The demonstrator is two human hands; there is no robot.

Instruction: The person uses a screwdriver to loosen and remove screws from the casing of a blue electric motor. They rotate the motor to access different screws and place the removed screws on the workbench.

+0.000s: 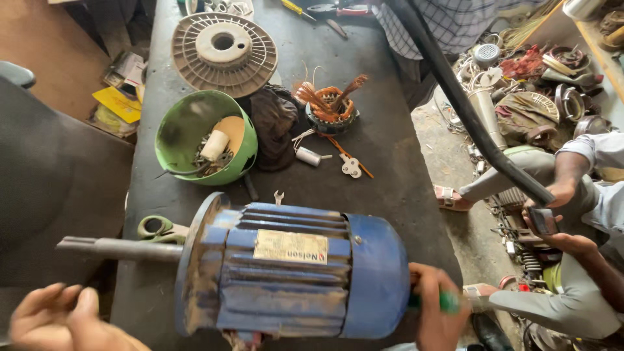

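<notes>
A blue electric motor (286, 270) lies on its side on the dark workbench (383, 149), its steel shaft (117, 249) pointing left. My right hand (434, 305) is closed around a green-handled tool (447, 302) at the motor's rear end cover. My left hand (55, 318) hovers at the lower left, near the shaft end, fingers loosely curled and holding nothing.
A green bowl (188, 123) with small parts, a ribbed round fan cover (224, 45), a dark rag (273, 120), a copper-wound stator (331, 107), a small white cylinder (307, 156) and green-handled scissors (156, 227) lie on the bench. At the right, another person's hands (559, 195) work beside a scrap pile.
</notes>
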